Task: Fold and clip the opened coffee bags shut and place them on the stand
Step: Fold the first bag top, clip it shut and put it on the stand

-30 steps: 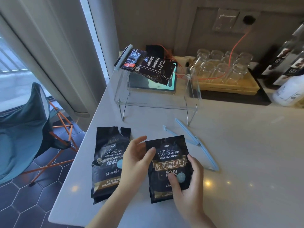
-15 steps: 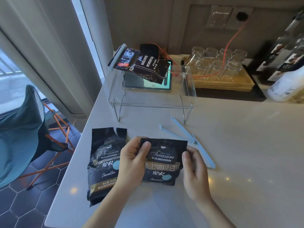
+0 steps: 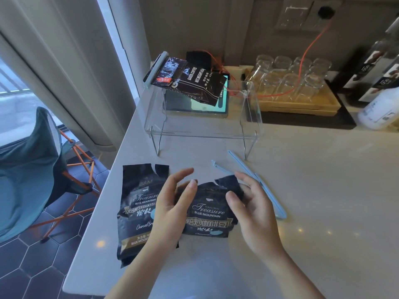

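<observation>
**Q:** How are the fingers placed?

**A:** The left hand (image 3: pixel 170 214) is seen from the back. Its thumb is laid on the front of a black coffee bag (image 3: pixel 207 214) at the top left corner. A finger is tucked behind that edge, and the forefinger is lifted clear. The right hand (image 3: pixel 254 210) is closed on the bag's right edge, with the thumb pressed on the front and the fingers curved behind the torn top.

**Q:** Where is that bag?

**A:** It is held between both hands, near the front of the pale counter (image 3: pixel 323 212). Its printed face is turned up and its torn top points away. Whether its base rests on the counter cannot be told.

**Q:** What is found around it?

**A:** A second coffee bag (image 3: pixel 138 208), also torn open, is laid flat just to the left and is partly covered by the left hand. Light blue clip pieces (image 3: pixel 269 197) are laid just beyond the right hand. Farther back a clear stand (image 3: pixel 250 117) is set on the counter. A clipped coffee bag (image 3: pixel 194 83) is laid on the stand's left side, with a pale clip (image 3: pixel 155 70) fastened across its folded end. A tablet (image 3: pixel 216 106) is seen under the stand. Upturned glasses (image 3: pixel 289 83) are set on a wooden tray (image 3: pixel 302 104) to the right. A teal folding chair (image 3: pixel 26 180) is seen on the floor at far left.
</observation>
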